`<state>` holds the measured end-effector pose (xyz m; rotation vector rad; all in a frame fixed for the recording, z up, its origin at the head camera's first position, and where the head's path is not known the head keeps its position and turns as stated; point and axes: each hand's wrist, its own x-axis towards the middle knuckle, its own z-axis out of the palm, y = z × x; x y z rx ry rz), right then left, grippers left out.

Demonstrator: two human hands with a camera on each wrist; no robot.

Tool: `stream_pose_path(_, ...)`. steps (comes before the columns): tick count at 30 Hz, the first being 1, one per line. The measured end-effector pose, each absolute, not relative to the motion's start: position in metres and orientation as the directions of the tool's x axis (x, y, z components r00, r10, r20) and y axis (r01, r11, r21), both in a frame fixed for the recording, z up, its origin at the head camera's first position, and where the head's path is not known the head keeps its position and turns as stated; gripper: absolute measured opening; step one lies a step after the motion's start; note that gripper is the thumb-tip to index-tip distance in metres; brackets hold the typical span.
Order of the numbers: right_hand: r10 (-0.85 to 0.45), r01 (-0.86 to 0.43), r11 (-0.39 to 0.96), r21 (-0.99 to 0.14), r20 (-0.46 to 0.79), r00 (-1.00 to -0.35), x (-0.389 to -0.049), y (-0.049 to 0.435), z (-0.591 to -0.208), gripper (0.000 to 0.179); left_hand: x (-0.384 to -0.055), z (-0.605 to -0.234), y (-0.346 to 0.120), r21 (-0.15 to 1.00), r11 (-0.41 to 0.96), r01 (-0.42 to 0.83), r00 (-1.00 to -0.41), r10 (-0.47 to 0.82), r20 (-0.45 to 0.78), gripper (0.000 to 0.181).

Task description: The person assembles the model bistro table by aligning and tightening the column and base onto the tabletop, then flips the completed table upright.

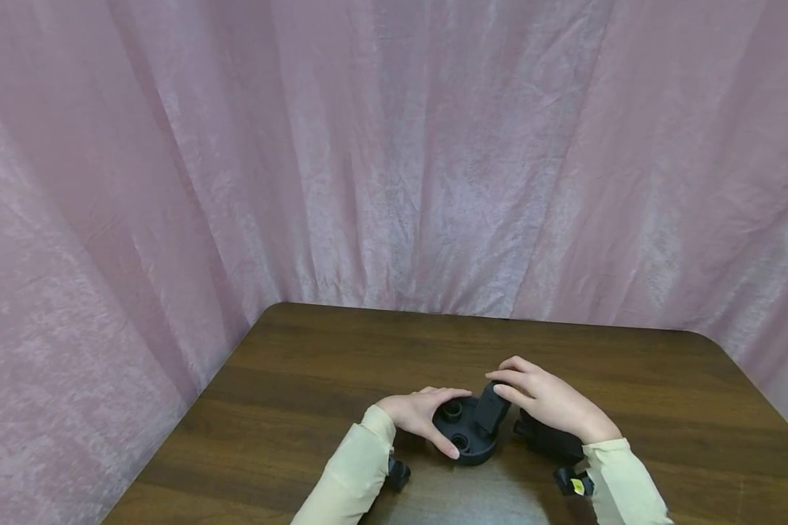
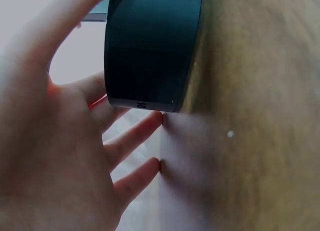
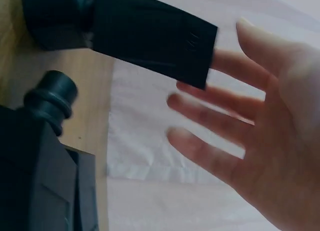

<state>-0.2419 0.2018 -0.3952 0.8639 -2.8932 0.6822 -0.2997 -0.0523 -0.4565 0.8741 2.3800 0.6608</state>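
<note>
A round black base [image 1: 478,450] with ringed sockets in its top rests on the wooden table. My left hand [image 1: 423,414] grips it from the left, thumb at the near side and fingers round the far side. In the left wrist view, the base's smooth side wall [image 2: 150,51] fills the hand's hollow; two fingertips touch the table. A flat black rectangular block [image 1: 491,410] stands tilted at the base's right side. My right hand [image 1: 551,402] is at the block's upper end. In the right wrist view its fingers reach behind the block [image 3: 155,38], the thumb apart from it.
Beneath my right forearm lies a bulky black device [image 1: 550,440], whose ribbed round stub [image 3: 52,98] shows in the right wrist view. Wrist-worn black mounts [image 1: 398,474] sit under both sleeves. Pink curtain [image 1: 394,160] hangs behind the wooden table [image 1: 289,408].
</note>
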Motion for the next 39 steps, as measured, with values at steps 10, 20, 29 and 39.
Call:
stream_pose_path(10, -0.631, -0.601, 0.663, -0.447, 0.099, -0.77, -0.239, 0.222, -0.388, 0.048, -0.3, -0.457, -0.052, 0.583, 0.678, 0.447, -0.656, 0.692, -0.302, 0.093)
stream_pose_path(20, -0.675, -0.633, 0.59, -0.501, 0.122, -0.727, -0.238, 0.226, -0.383, 0.05, -0.298, -0.453, -0.054, 0.587, 0.678, 0.442, -0.662, 0.688, -0.296, 0.093)
stream_pose_path(29, -0.715, -0.658, 0.574, -0.487, 0.094, -0.693, -0.238, 0.216, -0.384, 0.044, -0.297, -0.451, -0.054, 0.593, 0.676, 0.437, -0.664, 0.687, -0.294, 0.092)
stream_pose_path(39, -0.733, -0.687, 0.525, -0.503, 0.142, -0.665, -0.236, 0.203, -0.386, 0.035, -0.298, -0.453, -0.054, 0.604, 0.674, 0.425, -0.662, 0.687, -0.299, 0.092)
